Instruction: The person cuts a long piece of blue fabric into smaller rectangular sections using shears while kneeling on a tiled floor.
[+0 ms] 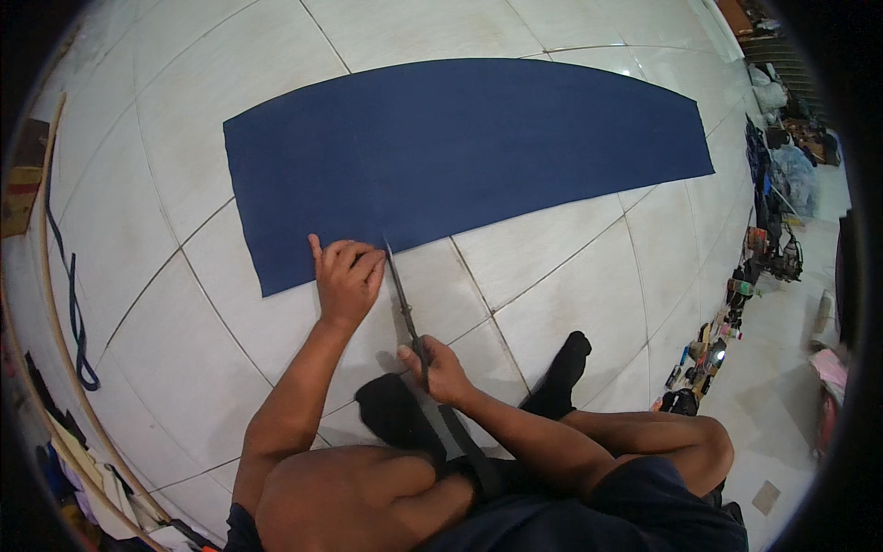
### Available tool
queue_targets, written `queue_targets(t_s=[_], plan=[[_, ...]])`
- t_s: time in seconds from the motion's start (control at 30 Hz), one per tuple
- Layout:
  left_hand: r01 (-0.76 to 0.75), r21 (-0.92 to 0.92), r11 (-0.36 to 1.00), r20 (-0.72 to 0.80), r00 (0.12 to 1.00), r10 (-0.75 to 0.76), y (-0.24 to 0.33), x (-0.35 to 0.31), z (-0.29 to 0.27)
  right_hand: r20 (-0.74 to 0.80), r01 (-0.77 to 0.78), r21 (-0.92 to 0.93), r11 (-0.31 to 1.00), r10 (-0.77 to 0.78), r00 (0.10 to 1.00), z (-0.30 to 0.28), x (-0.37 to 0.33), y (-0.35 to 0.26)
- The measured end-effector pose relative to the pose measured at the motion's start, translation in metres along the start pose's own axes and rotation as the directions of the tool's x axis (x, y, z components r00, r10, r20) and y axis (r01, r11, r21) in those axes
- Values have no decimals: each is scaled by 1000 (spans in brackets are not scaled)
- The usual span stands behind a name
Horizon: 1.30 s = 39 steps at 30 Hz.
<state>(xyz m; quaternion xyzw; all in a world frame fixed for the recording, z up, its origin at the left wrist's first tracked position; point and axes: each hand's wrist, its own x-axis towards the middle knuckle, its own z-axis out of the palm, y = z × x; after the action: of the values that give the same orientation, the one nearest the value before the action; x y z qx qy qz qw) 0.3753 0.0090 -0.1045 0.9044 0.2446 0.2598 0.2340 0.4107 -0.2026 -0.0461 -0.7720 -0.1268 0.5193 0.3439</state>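
Note:
A long piece of dark blue fabric [478,147] lies flat on the tiled floor in front of me. My left hand [348,276] grips its near edge, left of the middle, with thumb and forefinger pinched together and the little finger stretched out. My right hand [440,370] is closed round the handles of a pair of scissors [405,308]. Their blades point away from me, and the tips meet the fabric's near edge just right of my left fingers. Whether the blades are apart is hard to make out.
White floor tiles [570,267] surround the fabric. My black-socked feet [559,375] flank the scissors. A long wooden strip [46,230] and a dark blue cord [75,322] lie at the left. Several small tools and bottles [704,359] line the right side, with plastic bags [793,175] farther back.

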Motion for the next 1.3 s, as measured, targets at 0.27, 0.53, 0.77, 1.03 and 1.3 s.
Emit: queue_targets(t_s=[0.27, 0.53, 0.77, 1.03, 1.3], plan=[[10, -22, 1000, 33, 999, -9, 0, 0, 0, -13, -13, 75, 997, 14, 1000, 2, 4, 11], [23, -17, 1000, 63, 998, -22, -1, 0, -2, -40, -8, 76, 997, 11, 999, -1, 11, -10], [28, -30, 999, 53, 998, -26, -1, -1, -3, -39, -21, -3, 1000, 21, 999, -6, 27, -29], [30, -10, 999, 43, 999, -30, -2, -1, -4, -63, -6, -19, 1000, 5, 998, -5, 46, -40], [35, -7, 999, 48, 998, -35, -2, 0, -4, -49, 25, 23, 999, -23, 999, -13, 71, -64]])
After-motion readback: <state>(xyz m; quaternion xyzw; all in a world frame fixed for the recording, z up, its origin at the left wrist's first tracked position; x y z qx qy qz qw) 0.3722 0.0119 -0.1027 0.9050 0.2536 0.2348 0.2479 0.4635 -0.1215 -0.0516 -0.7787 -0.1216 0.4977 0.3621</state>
